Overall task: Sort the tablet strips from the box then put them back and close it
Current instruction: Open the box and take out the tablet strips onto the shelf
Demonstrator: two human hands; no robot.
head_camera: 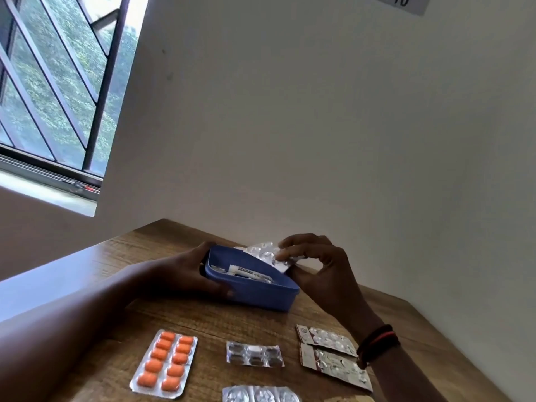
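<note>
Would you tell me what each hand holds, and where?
Left hand grips the blue plastic box by its left end; right hand pinches a silver blister strip by its right edge.

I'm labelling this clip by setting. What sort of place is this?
Probably a plain indoor room, perhaps a home: a wooden table pushed against a bare white wall, beside a barred window looking onto trees.

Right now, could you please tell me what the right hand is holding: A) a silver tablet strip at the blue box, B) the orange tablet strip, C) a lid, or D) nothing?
A: the right hand pinches a silver tablet strip at the far rim of the blue box, while the orange strip lies untouched on the table.
</note>
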